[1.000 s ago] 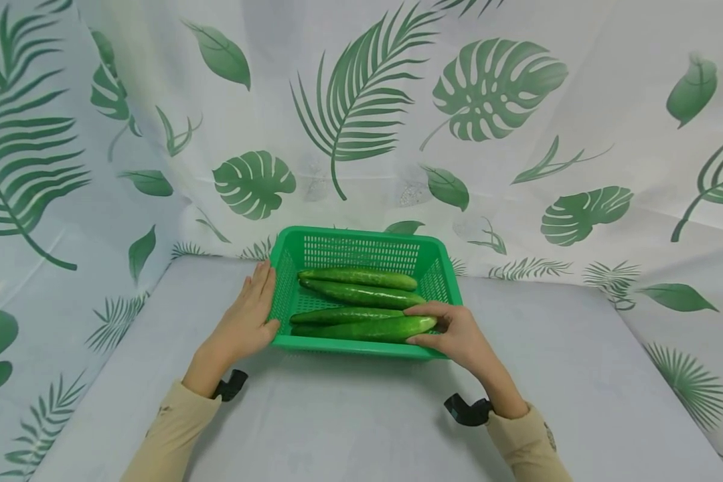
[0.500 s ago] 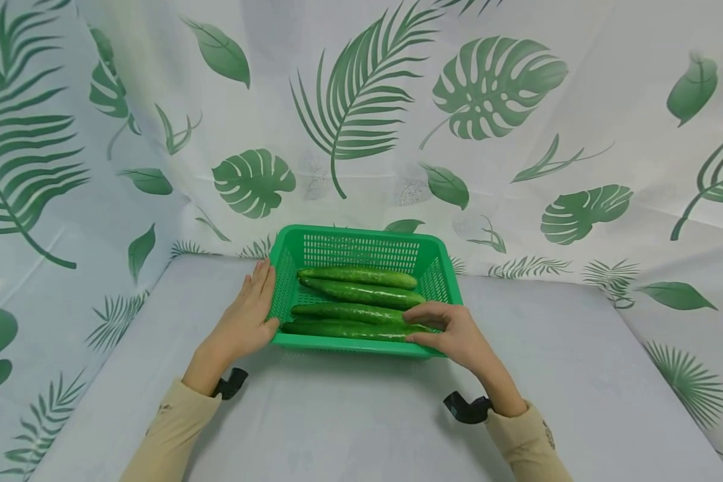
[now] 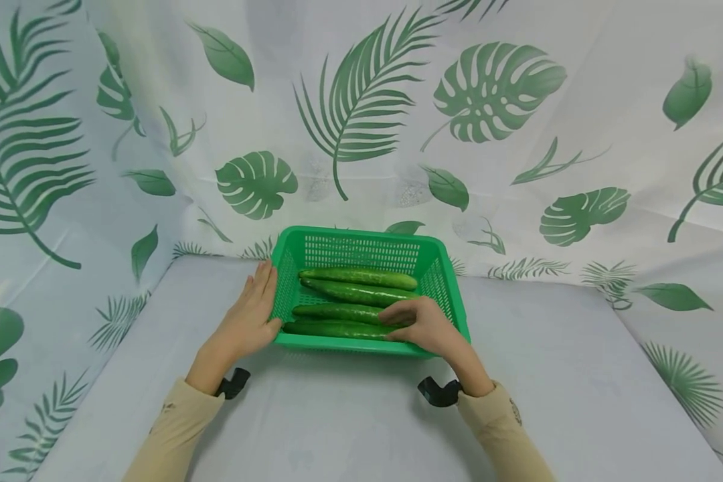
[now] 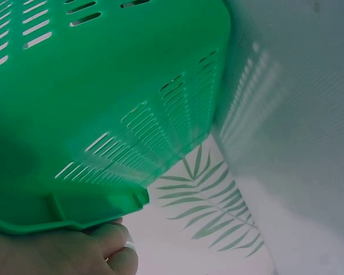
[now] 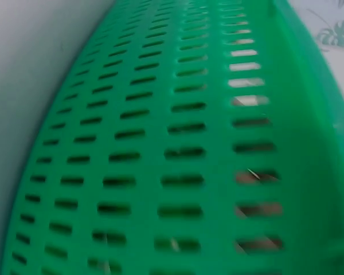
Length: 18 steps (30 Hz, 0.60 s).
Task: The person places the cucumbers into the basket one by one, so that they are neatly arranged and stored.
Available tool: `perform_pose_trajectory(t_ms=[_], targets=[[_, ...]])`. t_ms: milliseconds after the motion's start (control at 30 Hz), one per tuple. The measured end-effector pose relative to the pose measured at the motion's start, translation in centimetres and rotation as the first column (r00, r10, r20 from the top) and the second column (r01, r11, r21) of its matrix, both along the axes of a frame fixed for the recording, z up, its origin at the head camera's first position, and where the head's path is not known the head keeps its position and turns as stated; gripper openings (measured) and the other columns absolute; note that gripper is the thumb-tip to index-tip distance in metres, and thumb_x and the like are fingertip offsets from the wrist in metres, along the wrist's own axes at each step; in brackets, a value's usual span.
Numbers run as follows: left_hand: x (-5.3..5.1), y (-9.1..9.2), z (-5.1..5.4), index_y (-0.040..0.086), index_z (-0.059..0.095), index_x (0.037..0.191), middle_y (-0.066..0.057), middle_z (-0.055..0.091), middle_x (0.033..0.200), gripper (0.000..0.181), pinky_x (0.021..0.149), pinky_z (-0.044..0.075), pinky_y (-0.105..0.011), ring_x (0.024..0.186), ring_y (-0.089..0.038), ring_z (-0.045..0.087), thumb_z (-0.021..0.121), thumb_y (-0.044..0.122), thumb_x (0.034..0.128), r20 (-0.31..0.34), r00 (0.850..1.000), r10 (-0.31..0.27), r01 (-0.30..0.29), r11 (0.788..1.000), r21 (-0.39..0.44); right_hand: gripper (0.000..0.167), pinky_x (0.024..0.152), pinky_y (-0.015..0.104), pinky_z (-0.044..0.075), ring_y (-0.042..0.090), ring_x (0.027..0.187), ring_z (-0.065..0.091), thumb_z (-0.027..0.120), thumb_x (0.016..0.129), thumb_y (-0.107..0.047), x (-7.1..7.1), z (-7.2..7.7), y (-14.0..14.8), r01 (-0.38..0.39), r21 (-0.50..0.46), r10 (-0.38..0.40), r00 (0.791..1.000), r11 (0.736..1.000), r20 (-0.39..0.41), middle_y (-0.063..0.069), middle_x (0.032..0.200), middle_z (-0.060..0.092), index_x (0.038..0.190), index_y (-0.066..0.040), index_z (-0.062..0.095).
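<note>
A green plastic basket (image 3: 370, 345) holds several cucumbers lying lengthwise. Two rest toward the back, the upper one (image 3: 358, 276) nearest the far wall. Two more lie along the front, the nearest cucumber (image 3: 337, 329) close to the front rim. My left hand (image 3: 247, 314) rests flat along the basket's left side, fingers straight; in the left wrist view the hand (image 4: 63, 252) touches the rim. My right hand (image 3: 424, 325) reaches over the front rim, bent fingers and thumb apart above the front cucumbers, hiding their right ends. Basket wall (image 5: 309, 172) fills most of the right wrist view.
The basket stands on a white-covered table (image 3: 343, 422) near its back edge. A white curtain (image 3: 391, 181) printed with green leaves hangs behind and at both sides. Black camera mounts (image 3: 440, 391) sit under both wrists.
The nearest cucumber has dropped from my right hand and settled along the front of the basket. My right hand has since moved left over the front cucumbers. My left hand stays.
</note>
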<state>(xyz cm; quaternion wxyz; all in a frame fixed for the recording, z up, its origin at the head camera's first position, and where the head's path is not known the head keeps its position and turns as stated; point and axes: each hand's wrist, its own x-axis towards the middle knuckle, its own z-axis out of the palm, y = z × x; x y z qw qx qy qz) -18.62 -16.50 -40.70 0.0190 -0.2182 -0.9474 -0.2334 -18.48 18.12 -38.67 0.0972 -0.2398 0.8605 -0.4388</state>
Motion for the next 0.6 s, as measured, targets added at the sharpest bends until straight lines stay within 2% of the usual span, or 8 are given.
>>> perform_pose_trajectory(t_ms=[100, 367, 600], targets=[[0.0, 0.1, -0.1, -0.012, 0.002, 0.154, -0.023, -0.012, 0.162, 0.083, 0.12, 0.004, -0.055, 0.15, -0.039, -0.007, 0.052, 0.007, 0.0899, -0.008, 1.0, -0.002, 0.002, 1.0, 0.003, 0.03, 0.08, 0.031, 0.057, 0.028, 0.098, 0.07, 0.078, 0.081, -0.003, -0.5, -0.3, -0.6, -0.024, 0.023, 0.024, 1.0, 0.999, 0.011, 0.013, 0.107, 0.073, 0.111, 0.0, 0.074], [-0.1, 0.3, -0.4, -0.011, 0.001, 0.154, -0.022, -0.013, 0.162, 0.085, 0.12, 0.002, -0.054, 0.15, -0.035, -0.01, 0.052, 0.007, 0.0887, -0.001, 1.0, -0.001, 0.001, 1.0, 0.017, 0.027, 0.076, 0.031, 0.058, 0.027, 0.095, 0.071, 0.079, 0.079, 0.001, -0.9, -0.5, -0.8, 0.009, 0.022, -0.011, 0.996, 1.0, 0.084, 0.011, 0.103, 0.074, 0.105, -0.002, 0.077], [-0.2, 0.1, -0.2, -0.011, 0.001, 0.154, -0.023, -0.012, 0.162, 0.084, 0.12, 0.003, -0.054, 0.15, -0.038, -0.007, 0.052, 0.007, 0.0891, -0.015, 1.0, 0.004, -0.004, 1.0, 0.011, 0.03, 0.075, 0.029, 0.058, 0.026, 0.094, 0.071, 0.079, 0.076, 0.005, -0.8, -0.4, -2.1, 0.031, 0.094, -0.032, 0.999, 0.995, 0.012, 0.011, 0.102, 0.075, 0.106, -0.001, 0.076]])
